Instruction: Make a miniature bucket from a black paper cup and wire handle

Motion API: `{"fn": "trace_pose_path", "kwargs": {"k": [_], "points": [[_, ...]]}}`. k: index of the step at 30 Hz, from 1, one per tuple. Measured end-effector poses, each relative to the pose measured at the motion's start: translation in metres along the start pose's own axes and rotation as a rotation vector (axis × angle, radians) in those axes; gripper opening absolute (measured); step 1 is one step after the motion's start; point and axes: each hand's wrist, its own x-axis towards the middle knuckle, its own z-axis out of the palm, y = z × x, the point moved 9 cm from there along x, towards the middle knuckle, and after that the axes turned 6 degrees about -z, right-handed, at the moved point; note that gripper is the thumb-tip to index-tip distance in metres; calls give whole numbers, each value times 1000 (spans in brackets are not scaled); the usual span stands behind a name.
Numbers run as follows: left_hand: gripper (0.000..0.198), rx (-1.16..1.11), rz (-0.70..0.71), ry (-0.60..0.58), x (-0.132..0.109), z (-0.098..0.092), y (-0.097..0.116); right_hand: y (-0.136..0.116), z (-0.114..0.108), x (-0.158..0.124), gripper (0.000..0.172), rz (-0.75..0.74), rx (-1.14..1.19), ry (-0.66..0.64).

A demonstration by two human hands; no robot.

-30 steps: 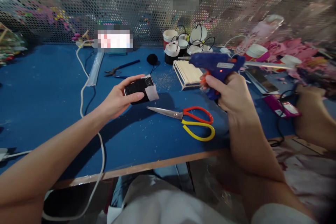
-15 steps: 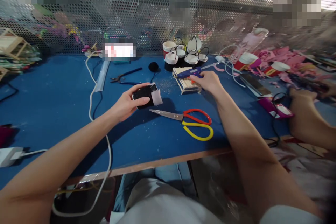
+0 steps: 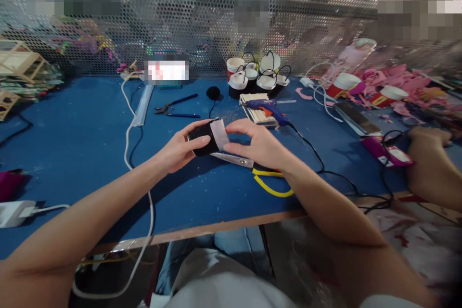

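Note:
My left hand is closed around a small black-covered cup, thumb along its near side, holding it tilted above the table. A whitish strip wraps the cup's right end. My right hand is at that end, with fingers and thumb apart and the fingertips at or just touching the strip; exact contact is hard to see. Beneath my hands lie scissors with yellow and red handles, partly covered by my right hand. A blue glue gun rests on a small slatted wooden piece.
Several black cups with wire handles stand at the back. Pliers and a black ball lie on the blue table. A white cable runs down the left. Another person's arm is at the right.
My right hand has let go of the glue gun, leaving it on the wooden piece, and moved left to the cup's strip. My left hand still holds the cup.

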Motion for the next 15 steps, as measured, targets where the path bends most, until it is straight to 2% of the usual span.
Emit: {"fn": "trace_pose_path", "kwargs": {"k": [3, 5, 9, 12, 15], "points": [[50, 92, 37, -18, -1, 3, 1, 3, 15, -7, 14, 62, 86, 30], [58, 228, 116, -5, -2, 2, 7, 6, 16, -12, 9, 76, 103, 71], [71, 642, 481, 136, -19, 8, 39, 3, 12, -18, 6, 35, 51, 151], [51, 827, 695, 229, -40, 21, 57, -5, 15, -20, 6, -35, 32, 153], [23, 862, 737, 273, -51, 29, 64, -11, 19, -21, 8, -99, 36, 134]]}}
